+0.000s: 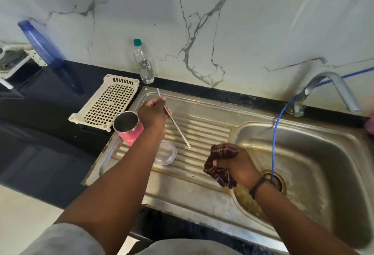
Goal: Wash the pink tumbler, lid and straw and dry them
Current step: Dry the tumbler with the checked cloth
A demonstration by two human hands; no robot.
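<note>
While the left hand pinches the metal straw aslant over the ribbed drainboard, likely to let it drip, the right hand clutches a dark cloth ready for drying. Pink tumbler stands at the drainboard's left edge, the clear lid flat beside it.

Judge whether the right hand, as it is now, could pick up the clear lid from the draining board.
Probably not yet: the right hand grips a dark cloth, so its fingers are occupied. The lid lies uncovered nearby, beside the left forearm.
</note>
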